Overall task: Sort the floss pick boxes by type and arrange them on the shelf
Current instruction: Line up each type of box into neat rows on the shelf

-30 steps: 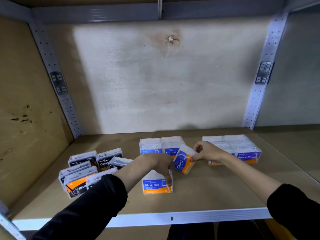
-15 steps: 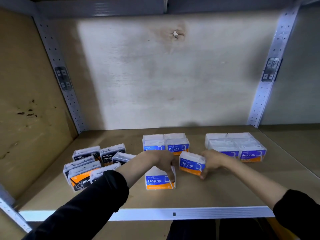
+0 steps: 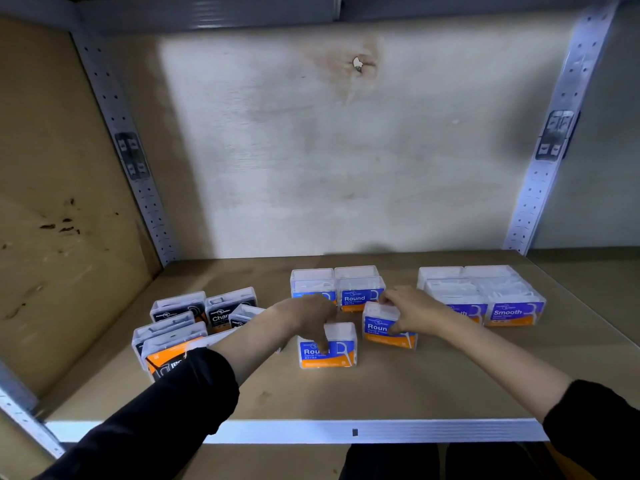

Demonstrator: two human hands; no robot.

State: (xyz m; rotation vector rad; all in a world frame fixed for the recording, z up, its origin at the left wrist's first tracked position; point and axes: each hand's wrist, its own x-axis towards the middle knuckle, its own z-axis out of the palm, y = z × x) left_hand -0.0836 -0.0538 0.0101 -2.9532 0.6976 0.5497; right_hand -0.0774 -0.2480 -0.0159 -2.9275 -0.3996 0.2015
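Clear floss pick boxes stand on a brown shelf board [image 3: 381,393]. My left hand [image 3: 308,315] grips the front "Round" box [image 3: 341,348], a finger down over its blue and orange label. My right hand [image 3: 412,308] grips a second "Round" box [image 3: 379,323], which stands upright on the board just right of it. Two more "Round" boxes [image 3: 360,289] stand side by side behind them. A block of "Smooth" boxes [image 3: 512,303] is at the right. Several black-labelled "Charcoal" boxes [image 3: 194,317] cluster at the left.
A plywood back wall [image 3: 346,150] and a side panel [image 3: 52,202] enclose the shelf. Perforated metal uprights [image 3: 550,157] stand at both back corners. A white metal lip [image 3: 311,431] runs along the front edge. Bare board lies in front of the boxes.
My right hand brought its "Round" box down from a tilted, lifted pose and set it upright on the board. My left hand stayed on the front "Round" box.
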